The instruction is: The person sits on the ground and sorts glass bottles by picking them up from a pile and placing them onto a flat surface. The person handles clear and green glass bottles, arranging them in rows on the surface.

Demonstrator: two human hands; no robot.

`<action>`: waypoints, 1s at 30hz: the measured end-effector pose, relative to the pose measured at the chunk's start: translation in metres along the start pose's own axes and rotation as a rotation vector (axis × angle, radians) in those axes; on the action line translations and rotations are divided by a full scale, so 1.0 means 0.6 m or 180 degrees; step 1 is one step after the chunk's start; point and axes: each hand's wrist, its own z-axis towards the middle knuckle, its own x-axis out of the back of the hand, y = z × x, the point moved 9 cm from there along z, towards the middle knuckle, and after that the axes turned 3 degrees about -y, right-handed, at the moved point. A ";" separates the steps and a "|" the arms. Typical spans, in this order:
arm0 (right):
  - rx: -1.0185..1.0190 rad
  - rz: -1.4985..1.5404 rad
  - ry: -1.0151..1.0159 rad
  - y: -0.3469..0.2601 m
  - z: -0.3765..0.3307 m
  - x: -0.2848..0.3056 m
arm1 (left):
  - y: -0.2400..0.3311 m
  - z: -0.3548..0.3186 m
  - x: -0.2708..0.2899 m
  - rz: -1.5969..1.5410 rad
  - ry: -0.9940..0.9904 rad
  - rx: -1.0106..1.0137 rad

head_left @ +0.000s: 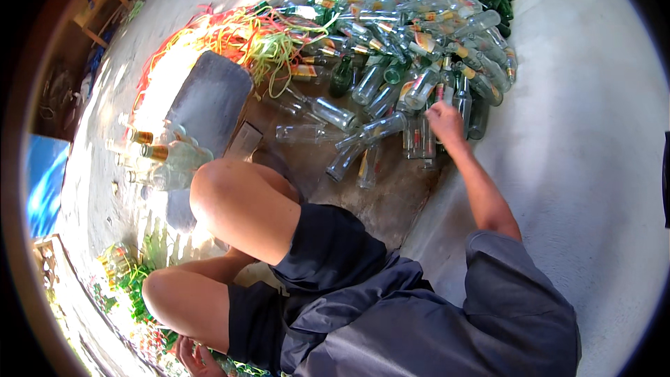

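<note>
My right hand [445, 123] is at the near right edge of a large heap of clear and green glass bottles [419, 35]. Its fingers are closed among the bottles; whatever they hold, if anything, is hidden. Right beside it are clear bottles [413, 141], and another clear bottle [462, 101] lies just beyond the knuckles. My left hand [198, 359] is low at the bottom edge, below my left knee, partly cut off. The fingers that show are apart and appear to hold nothing. Loose clear bottles [333, 113] lie between my legs and the heap.
Tangled orange and yellow-green plastic strips [234, 38] lie left of the heap, next to a dark grey slab [209, 98]. Several bottles with gold-wrapped necks [167, 157] are by my knee. A pale wall [579, 132] runs along the right. Green netting-like material [136, 292] is lower left.
</note>
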 end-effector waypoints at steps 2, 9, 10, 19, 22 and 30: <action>-0.0076 -0.0241 0.0380 0.021 0.054 0.069 | -0.077 -0.004 -0.009 0.0038 -0.0030 -0.0255; -0.0628 -0.0641 0.0645 0.088 0.175 0.191 | -0.228 -0.041 -0.053 0.1533 0.0105 -0.0309; -0.0669 -0.0704 0.0688 0.095 0.187 0.200 | -0.244 -0.044 -0.065 0.1317 -0.0143 -0.0103; -0.0715 -0.1413 0.0370 0.113 0.271 0.189 | -0.379 -0.138 -0.166 -0.0033 -0.1462 0.0938; -0.0844 -0.1538 0.0159 0.134 0.287 0.183 | -0.358 -0.133 -0.197 0.0046 -0.1581 0.1098; -0.0951 -0.1851 -0.0056 0.176 0.314 0.174 | -0.324 -0.116 -0.225 0.0137 -0.1712 0.1294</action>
